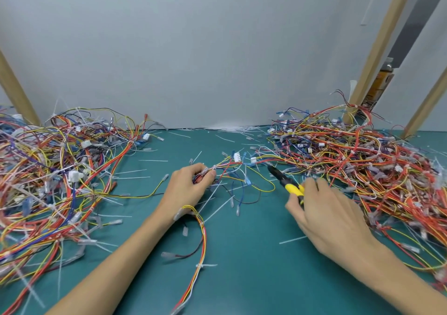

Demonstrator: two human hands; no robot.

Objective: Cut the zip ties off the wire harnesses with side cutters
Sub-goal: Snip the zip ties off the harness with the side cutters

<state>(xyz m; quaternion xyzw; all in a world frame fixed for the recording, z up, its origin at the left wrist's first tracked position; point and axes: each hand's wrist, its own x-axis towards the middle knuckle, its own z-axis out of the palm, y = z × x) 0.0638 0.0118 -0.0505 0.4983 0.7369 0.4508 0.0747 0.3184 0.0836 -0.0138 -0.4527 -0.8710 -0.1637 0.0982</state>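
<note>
We see the left hand [191, 186] near the middle of the green bench [254, 278], its fingers and thumb curled round a bunch of red, yellow and white wires: one end of a wire harness [232, 167]. This harness runs away from the hand to the right, past white connectors [237, 157], toward the right-hand heap of harnesses [362, 164].

The right hand [331, 213] grips the side cutters [287, 184] by their yellow handles. The black nose points up and to the left and lies just beside the harness's wires. We cannot tell whether the jaws are apart or closed, nor whether they touch a wire.

A second harness [202, 242] loops from under the left wrist down toward the near edge, with a white zip tie [205, 265] still round it.

A left-hand heap [55, 169] of tangled harnesses fills the bench's left side. Between the two heaps loose white zip ties [154, 161] lie scattered on the bench, thickest at the foot of the grey wall [217, 48]. Wooden posts [377, 48] lean at both sides.
</note>
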